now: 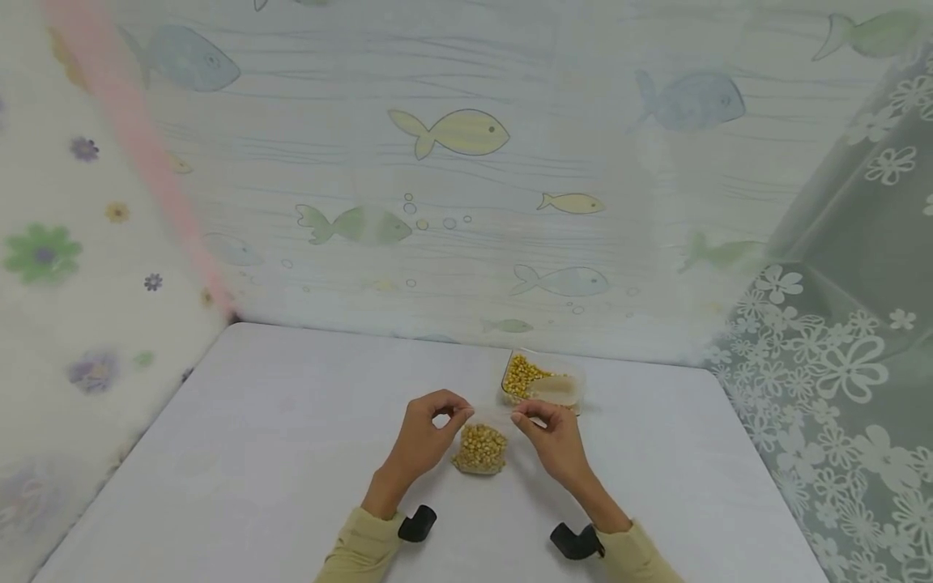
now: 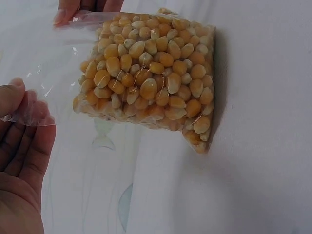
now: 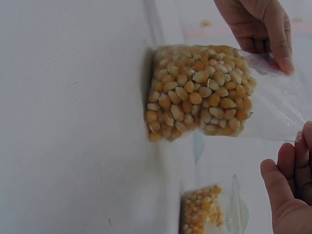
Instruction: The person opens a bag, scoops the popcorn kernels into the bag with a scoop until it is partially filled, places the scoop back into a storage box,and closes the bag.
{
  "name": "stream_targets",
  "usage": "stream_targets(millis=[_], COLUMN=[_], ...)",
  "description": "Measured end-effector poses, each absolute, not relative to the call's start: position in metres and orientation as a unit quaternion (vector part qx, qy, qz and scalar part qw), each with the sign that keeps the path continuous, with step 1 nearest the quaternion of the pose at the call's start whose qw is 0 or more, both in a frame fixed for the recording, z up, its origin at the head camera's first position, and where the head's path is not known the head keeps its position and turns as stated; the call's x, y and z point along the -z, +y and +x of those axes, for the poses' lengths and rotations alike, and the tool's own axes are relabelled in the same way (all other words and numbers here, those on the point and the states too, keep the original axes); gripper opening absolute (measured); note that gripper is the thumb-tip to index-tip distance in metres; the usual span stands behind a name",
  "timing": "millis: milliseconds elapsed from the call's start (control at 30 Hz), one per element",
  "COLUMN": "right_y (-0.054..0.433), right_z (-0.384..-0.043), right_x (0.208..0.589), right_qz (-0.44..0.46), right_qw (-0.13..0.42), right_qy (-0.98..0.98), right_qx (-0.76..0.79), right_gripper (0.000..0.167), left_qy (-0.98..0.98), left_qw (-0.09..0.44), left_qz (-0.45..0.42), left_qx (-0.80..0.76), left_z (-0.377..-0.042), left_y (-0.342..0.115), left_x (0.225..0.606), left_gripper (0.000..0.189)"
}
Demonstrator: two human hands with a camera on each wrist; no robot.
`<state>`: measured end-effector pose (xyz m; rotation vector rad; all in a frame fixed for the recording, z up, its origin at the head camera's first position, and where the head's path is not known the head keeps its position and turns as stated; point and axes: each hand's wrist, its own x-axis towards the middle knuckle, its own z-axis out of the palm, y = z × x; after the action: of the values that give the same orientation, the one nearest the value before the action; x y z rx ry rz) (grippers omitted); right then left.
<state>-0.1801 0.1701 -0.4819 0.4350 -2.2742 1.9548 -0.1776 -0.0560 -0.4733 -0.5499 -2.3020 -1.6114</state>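
Note:
A clear plastic bag (image 1: 481, 450), its lower part full of yellow corn kernels (image 2: 146, 73), stands on the white table between the two hands. My left hand (image 1: 430, 427) pinches one upper corner of the bag between thumb and fingers. At the opposite upper corner my right hand (image 1: 552, 437) pinches the film the same way. Both wrist views show the clear top of the bag stretched between the hands, above the kernels. In the right wrist view, the right hand (image 3: 292, 185) has its fingertips at the bag's edge.
Behind the right hand, a clear plastic container (image 1: 581, 387) holds more corn kernels (image 1: 523, 376) and a pale, scoop-like piece (image 1: 554, 390). The white table (image 1: 291, 421) meets a fish-patterned curtain (image 1: 466, 243) at the back. A flower-patterned sheet (image 1: 838, 421) hangs at the right.

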Motion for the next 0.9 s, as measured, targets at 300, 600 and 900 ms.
stream_targets(millis=[300,600,900], right_y=[0.165,0.156,0.156], right_z=[-0.176,-0.176,-0.176], right_x=[0.485,0.486,0.484], right_qz=[0.178,0.222,0.207], right_qw=[0.093,0.092,0.082], right_qy=[-0.707,-0.706,-0.716], right_qx=[-0.678,-0.667,-0.662], right_gripper=[0.004,0.007,0.005], left_qy=[-0.759,-0.762,-0.76], left_qw=[0.138,0.144,0.155], left_qz=[-0.225,-0.257,-0.253], left_qx=[0.595,0.576,0.579], left_z=[-0.177,-0.176,-0.175], left_y=[-0.059,-0.054,-0.053], left_x=[0.479,0.482,0.48], left_gripper=[0.004,0.004,0.004])
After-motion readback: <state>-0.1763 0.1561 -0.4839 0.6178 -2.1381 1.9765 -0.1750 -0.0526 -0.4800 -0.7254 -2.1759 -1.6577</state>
